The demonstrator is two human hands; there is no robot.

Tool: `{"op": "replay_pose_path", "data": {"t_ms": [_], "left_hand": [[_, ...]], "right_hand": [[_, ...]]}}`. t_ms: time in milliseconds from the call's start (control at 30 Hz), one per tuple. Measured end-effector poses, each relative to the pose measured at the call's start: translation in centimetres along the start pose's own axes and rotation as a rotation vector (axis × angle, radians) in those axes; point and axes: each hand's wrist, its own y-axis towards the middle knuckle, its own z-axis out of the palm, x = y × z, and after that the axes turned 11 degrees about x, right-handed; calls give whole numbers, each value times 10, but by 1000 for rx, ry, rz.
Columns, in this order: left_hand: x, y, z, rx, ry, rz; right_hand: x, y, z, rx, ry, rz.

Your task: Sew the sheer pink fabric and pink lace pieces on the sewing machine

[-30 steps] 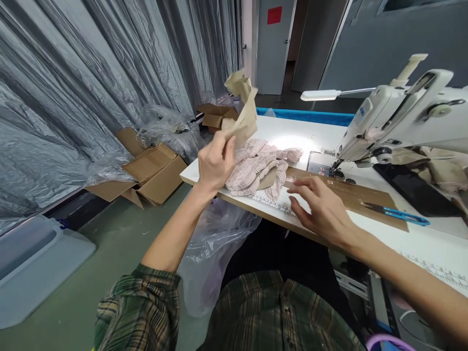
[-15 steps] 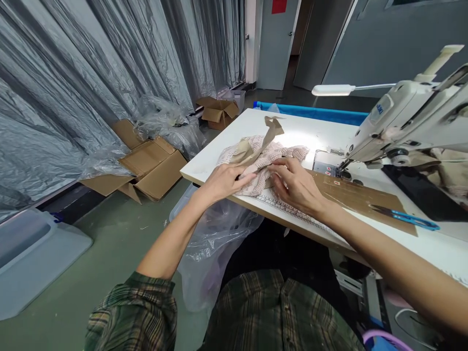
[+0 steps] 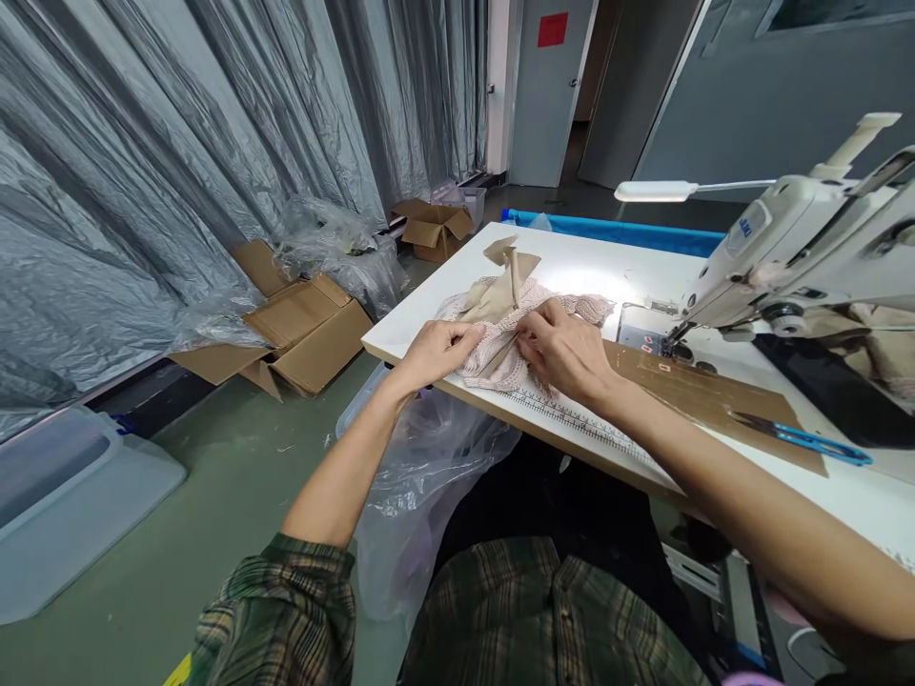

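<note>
1. At the left side of the frame, an open cardboard box (image 3: 307,333) lies on the floor, with its flaps spread.

2. Near the centre, the left hand (image 3: 437,351) is narrow, and its thumb and forefinger hold the left edge of the pink knitted cloth (image 3: 498,335). The lower fingers are partly hidden, so I cannot tell their position.

3. In the centre, the knitted cloth lies bunched on the white table (image 3: 457,272), near its front edge. The tan cloth (image 3: 493,299) is crumpled on top of it, and one part stands upright.

4. Just to the right, the right hand (image 3: 568,354) is also narrow, with bent fingers that pinch the fold of the knitted cloth. Whether these fingers also hold some tan layer, I cannot tell.

5. The step in hand seems to be arranging the fold between the two hands. In my judgement, the next move calls for a steady left pinch and small, careful pulls with the right fingers, because the loose knit may stretch.

6. Towards the right, a brown board (image 3: 690,393) lies flat, with blue-handled snips (image 3: 807,439) on it. The sewing machine (image 3: 779,243) stands behind, apart from both hands.
</note>
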Motion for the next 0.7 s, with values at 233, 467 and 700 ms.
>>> {"op": "replay_pose_path", "data": {"t_ms": [233, 467, 700], "left_hand": [[1, 15, 11, -402, 137, -10], [0, 30, 1, -527, 245, 32], [-23, 0, 26, -24, 597, 209]], "right_hand": [[-29, 8, -11, -213, 194, -40], [-46, -11, -64, -674, 461, 81], [-28, -75, -94, -726, 197, 52]]}}
